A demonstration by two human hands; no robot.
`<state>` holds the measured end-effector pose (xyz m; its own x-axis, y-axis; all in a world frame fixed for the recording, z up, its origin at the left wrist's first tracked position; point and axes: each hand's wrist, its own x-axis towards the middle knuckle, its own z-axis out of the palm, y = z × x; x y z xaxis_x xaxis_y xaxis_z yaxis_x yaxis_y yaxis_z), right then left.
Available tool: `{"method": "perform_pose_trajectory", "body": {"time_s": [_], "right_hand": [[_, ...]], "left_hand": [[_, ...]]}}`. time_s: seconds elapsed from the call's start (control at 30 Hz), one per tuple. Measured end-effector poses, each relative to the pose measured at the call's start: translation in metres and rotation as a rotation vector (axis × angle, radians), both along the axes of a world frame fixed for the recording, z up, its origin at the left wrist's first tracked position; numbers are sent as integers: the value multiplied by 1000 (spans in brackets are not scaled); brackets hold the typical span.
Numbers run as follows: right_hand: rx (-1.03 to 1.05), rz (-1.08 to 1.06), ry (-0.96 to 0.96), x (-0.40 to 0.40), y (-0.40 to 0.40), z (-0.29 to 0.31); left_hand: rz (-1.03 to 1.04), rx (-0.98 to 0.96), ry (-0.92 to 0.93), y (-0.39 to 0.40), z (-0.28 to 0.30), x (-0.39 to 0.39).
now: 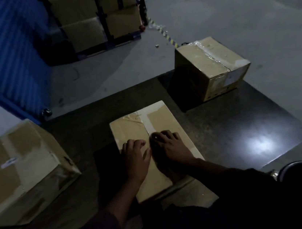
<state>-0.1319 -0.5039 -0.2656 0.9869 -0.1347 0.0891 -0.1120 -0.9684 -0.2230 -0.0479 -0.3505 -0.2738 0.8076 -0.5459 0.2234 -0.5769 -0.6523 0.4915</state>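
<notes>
Centrally, a flat cardboard box (129, 130) lay on the dark counter (223, 120), near the person's edge, its long side running away from the body. A strip of pale tape (146, 120) ran along the top seam.

Both hands rested on the lid at its nearer half. Left hand (135, 160): palm down, fingers loosely bent, tips touching the cardboard just left of the seam, nothing gripped. Right hand (171, 150): palm down, fingers spread and a little bent, tips on the lid at and just right of the seam, likewise gripping nothing. The two hands sat just beside each other, thumbs close. Light was dim; finer finger detail could not be told.

A second sealed box (210, 65), taller, stood at the counter's far right corner, well apart. A large carton (20, 168) sat at the left edge. Beyond, on the grey floor (228, 9): a rack of stacked cartons (82, 27), blue corrugated panel (1, 47), yellow-black floor tape (165, 33). A glare patch (258, 143) showed on the counter, right.
</notes>
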Motion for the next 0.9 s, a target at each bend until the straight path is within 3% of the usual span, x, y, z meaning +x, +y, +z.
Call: {"method": "perform_pose_trajectory", "body": {"time_s": [0.23,0.53,0.73,0.9], "right_hand": [[43,-23,-59,-12,8,-2],[34,-76,22,17,15,2],[44,-150,-116,-29,23,-9],[63,-489,-234,-33,12,-10]], "left_hand": [[-3,-11,12,2,-4,1],[-34,-12,-1,2,-7,5],[-42,-84,22,4,-4,4],[51,-275,96,10,-6,5]]}}
